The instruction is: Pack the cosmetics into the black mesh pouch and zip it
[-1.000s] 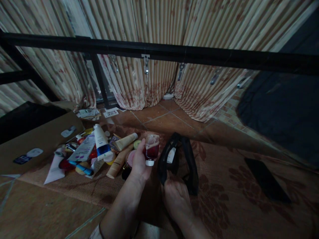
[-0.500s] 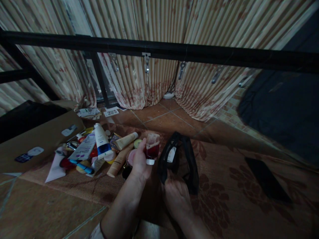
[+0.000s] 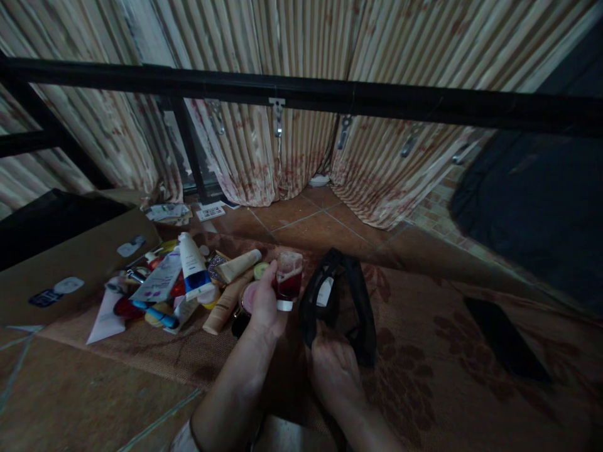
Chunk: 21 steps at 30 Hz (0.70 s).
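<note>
Hardly anything is shifting since a second ago: the half-curled left hand (image 3: 265,304) is holding the bottle (image 3: 289,284), axis twelve-to-six, cap (image 3: 284,306) at six, while the closed right hand (image 3: 333,363) is gripping the bag (image 3: 363,311) at the bottle's four o'clock.

Smooth bottle (image 3: 289,285), coarse woven mat (image 3: 176,355).

No lettering can be read. A QR code (image 3: 211,213) shows on a white card (image 3: 217,209) beyond the far edge of the mat (image 3: 414,333).
</note>
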Available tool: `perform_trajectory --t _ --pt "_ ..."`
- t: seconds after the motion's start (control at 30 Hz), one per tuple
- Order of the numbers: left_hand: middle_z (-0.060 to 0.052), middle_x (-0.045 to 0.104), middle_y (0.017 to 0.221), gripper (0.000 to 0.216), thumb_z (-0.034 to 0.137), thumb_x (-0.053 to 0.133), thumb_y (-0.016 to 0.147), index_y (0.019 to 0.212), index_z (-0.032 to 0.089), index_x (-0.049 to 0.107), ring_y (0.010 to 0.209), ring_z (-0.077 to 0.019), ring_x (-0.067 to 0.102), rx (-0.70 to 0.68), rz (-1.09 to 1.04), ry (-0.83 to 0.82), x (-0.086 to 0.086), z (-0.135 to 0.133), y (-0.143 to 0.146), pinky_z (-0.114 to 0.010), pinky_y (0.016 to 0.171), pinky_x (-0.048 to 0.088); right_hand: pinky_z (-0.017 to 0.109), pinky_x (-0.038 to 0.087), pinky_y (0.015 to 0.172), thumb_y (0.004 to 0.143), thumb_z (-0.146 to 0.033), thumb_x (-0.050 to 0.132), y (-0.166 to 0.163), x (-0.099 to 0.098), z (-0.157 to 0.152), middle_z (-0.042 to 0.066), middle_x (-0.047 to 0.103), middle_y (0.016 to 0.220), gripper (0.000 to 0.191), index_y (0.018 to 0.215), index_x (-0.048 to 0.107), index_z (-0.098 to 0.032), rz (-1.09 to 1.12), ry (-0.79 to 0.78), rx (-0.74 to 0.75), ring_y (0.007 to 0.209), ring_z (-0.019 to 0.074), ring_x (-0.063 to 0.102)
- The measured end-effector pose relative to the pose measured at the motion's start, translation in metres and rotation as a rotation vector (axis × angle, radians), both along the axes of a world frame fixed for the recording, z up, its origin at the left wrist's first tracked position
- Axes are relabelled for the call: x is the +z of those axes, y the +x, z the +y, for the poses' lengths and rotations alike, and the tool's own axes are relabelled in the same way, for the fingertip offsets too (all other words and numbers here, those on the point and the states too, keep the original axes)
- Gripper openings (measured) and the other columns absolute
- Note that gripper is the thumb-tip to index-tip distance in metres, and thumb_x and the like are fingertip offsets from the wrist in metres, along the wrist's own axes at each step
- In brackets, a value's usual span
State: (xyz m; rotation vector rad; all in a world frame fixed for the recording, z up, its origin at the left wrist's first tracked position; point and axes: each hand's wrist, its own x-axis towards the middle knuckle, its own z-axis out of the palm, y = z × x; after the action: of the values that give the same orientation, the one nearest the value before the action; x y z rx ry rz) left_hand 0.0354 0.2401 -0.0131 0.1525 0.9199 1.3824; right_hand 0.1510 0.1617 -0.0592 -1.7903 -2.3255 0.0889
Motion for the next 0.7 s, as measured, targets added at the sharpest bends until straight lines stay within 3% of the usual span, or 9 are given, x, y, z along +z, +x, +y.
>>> perform_trajectory --t 0.47,0.7 --pt "-0.01 0.069 0.07 0.027 0.033 0.051 0.083 0.082 0.01 0.067 0.054 -0.0175 0.063 0.015 -0.003 0.024 0.003 -0.001 0.0011 -0.024 0.043 0.047 0.026 0.039 0.071 0.084 -0.003 0.045 0.0015 -0.003 0.0007 0.005 0.068 0.087 0.027 0.104 0.058 -0.017 0.009 0.007 0.014 0.077 0.0169 0.063" --pt "-0.009 0.069 0.07 0.017 0.025 0.053 0.075 0.076 0.012 0.064 0.057 -0.019 0.064 0.03 -0.008 -0.007 0.0068 -0.0021 0.0017 -0.026 0.045 0.049 0.028 0.041 0.07 0.081 0.001 0.047 0.0008 -0.0042 0.0011 0.004 0.068 0.086 0.031 0.103 0.06 -0.017 -0.013 0.018 0.002 0.074 0.0179 0.063"
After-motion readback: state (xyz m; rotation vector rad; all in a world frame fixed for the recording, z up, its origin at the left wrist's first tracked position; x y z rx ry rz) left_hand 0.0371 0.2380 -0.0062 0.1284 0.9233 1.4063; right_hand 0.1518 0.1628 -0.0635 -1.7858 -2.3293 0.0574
